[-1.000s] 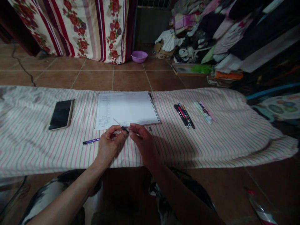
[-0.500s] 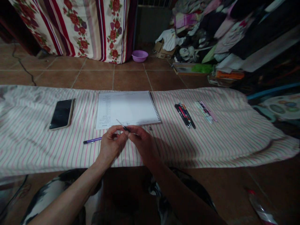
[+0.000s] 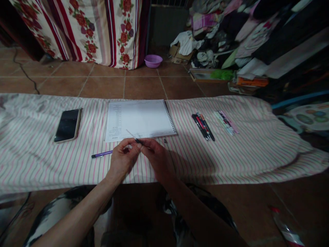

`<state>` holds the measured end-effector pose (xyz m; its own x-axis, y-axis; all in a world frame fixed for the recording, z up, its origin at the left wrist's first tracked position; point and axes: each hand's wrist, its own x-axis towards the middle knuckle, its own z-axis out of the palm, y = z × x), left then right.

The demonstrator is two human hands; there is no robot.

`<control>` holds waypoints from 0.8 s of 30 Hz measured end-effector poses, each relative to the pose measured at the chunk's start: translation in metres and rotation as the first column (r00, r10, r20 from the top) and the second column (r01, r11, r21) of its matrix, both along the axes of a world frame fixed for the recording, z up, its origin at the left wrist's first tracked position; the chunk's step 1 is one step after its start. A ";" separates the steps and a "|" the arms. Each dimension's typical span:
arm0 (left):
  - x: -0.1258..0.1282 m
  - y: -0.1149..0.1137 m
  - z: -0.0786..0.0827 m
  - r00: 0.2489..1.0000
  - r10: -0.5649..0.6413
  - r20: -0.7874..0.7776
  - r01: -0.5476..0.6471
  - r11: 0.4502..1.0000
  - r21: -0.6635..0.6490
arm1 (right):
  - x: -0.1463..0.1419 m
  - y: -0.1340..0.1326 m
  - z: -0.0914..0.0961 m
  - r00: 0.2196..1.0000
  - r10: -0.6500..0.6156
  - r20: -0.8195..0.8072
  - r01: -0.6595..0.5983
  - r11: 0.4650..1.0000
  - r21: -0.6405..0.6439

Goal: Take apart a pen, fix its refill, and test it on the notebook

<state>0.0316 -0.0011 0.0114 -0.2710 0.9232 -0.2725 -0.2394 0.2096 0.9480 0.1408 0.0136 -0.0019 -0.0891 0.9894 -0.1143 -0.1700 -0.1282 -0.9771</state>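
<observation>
Pinching a small dark piece [image 3: 139,141] between them, the fingers of the left hand [image 3: 122,155] and right hand [image 3: 157,154] nearly meet, its thin rod [image 3: 130,133] slanting over the notebook [image 3: 145,118] on the bench [image 3: 246,154].

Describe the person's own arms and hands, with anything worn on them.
The left forearm and right forearm are bare, with no sleeve in view, and taper toward the wrists; the right one is in deeper shadow. The left grip and right grip are ungloved human hands. No watch or bracelet shows; small rings or markings cannot be made out.
</observation>
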 end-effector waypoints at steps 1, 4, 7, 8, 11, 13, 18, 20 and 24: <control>0.001 0.000 0.000 0.998 0.003 0.068 -0.002 1.000 -0.005 | 0.000 0.000 -0.001 0.999 -0.006 -0.032 0.005 1.000 -0.018; 0.005 -0.001 0.000 0.973 0.029 0.230 -0.027 1.000 -0.012 | -0.001 0.000 0.000 0.992 -0.037 -0.122 0.028 0.996 -0.081; 0.009 0.000 0.001 0.957 0.025 0.289 -0.025 1.000 -0.004 | 0.000 -0.001 0.001 0.985 -0.066 -0.161 0.043 0.988 -0.146; 0.010 0.000 0.001 0.952 0.020 0.307 -0.021 1.000 0.001 | 0.001 -0.001 0.002 0.982 -0.069 -0.173 0.040 0.985 -0.167; 0.014 0.002 0.001 0.926 0.027 0.377 -0.030 1.000 0.002 | 0.003 -0.002 0.000 0.985 -0.065 -0.160 0.038 0.986 -0.162; 0.016 0.003 0.000 0.913 0.034 0.406 -0.036 0.999 -0.003 | 0.006 -0.003 -0.002 0.994 -0.066 -0.091 0.057 0.994 -0.096; 0.021 0.005 0.001 0.907 0.019 0.421 -0.029 0.999 0.018 | 0.018 -0.004 -0.003 0.998 -0.049 0.041 0.048 0.999 0.022; 0.022 0.004 0.002 0.904 0.018 0.428 -0.028 0.999 0.018 | 0.021 -0.004 -0.002 0.998 -0.034 0.061 0.031 0.998 0.045; 0.022 -0.005 0.003 0.917 0.047 0.395 -0.017 0.997 -0.080 | 0.018 0.003 -0.006 0.998 -0.052 0.028 0.051 0.998 0.028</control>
<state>0.0533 -0.0061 0.0142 -0.1557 0.8889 -0.4307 -0.6004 0.2611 0.7559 0.1589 0.0163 -0.0077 -0.0352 0.9954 -0.0894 -0.1471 -0.0936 -0.9847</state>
